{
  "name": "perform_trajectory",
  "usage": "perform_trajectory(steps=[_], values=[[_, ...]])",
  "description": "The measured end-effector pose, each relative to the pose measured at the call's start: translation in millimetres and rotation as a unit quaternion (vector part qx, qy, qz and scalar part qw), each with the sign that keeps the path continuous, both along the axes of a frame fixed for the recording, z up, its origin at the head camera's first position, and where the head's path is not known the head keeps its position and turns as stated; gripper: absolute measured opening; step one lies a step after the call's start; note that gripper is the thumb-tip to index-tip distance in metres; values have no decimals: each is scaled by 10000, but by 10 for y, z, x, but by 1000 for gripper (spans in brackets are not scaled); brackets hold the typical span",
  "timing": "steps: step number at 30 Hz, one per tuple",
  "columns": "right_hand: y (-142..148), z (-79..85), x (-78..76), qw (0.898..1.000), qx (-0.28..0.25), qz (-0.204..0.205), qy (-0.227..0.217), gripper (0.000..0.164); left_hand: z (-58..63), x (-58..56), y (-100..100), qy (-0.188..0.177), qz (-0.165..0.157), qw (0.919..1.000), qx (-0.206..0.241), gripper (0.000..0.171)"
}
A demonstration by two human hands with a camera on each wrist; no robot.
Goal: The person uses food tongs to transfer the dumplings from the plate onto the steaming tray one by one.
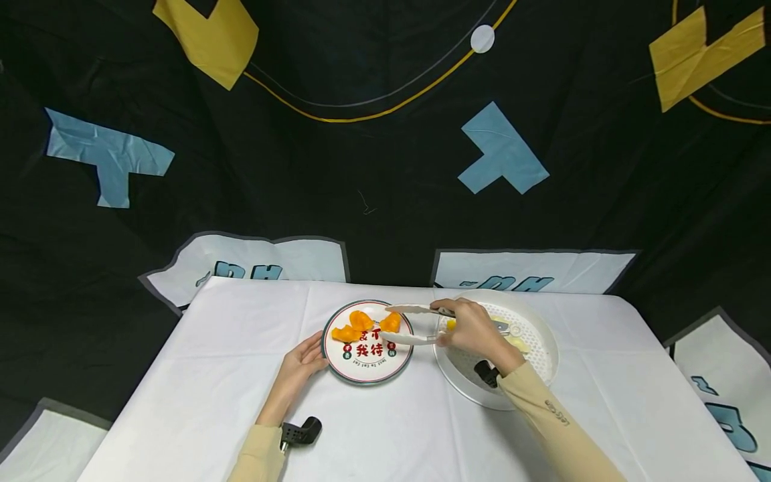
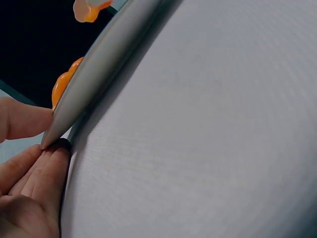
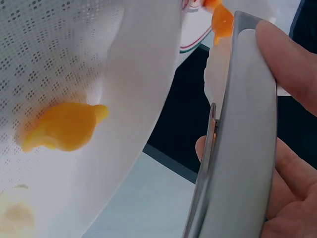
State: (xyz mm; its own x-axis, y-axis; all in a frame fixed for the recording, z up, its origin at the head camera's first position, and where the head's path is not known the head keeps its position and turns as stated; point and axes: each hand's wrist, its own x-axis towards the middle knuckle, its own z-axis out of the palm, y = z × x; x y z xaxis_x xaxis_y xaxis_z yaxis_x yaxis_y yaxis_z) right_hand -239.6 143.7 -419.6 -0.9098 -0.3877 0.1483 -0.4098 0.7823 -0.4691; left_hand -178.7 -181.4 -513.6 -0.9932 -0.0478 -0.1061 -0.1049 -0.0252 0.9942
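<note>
A round white plate (image 1: 367,372) with red lettering and a dark green rim carries several glossy orange pieces (image 1: 346,334). My left hand (image 1: 299,369) pinches its left rim, thumb above and fingers underneath; in the left wrist view the plate's edge (image 2: 101,67) tilts up off the white cloth. Metal tongs (image 3: 247,134) with pale tips are gripped in my right hand (image 1: 478,331), thumb on one arm and fingers on the other. Their tips reach over the plate's right side, with an orange piece (image 1: 390,323) between them.
Under and right of my right hand stands a large white perforated basket (image 1: 545,348). Inside it lie a yellow-orange piece (image 3: 64,126) and pale yellowish pieces (image 1: 518,344). A white cloth (image 1: 241,335) covers the table, and a black curtain (image 1: 289,181) hangs behind.
</note>
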Motion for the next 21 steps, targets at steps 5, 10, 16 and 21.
perform_trajectory(steps=[5, 10, 16, 21], values=[[72, 60, 54, 10000, -44, 42, 68, 62, 0, -2, -3, -8, -12, 10000, -13, 64], [191, 123, 109, 9998, -84, 61, 156, 62, 9, -1, 2, -31, 14, 10000, -42, 64], [406, 177, 191, 9991, -197, 9, 388, 64, 9, -3, 7, -77, 22, 10000, -9, 64], [633, 210, 297, 9984, -201, -182, 500, 64, 6, -2, 5, -75, 9, 10000, -15, 64]])
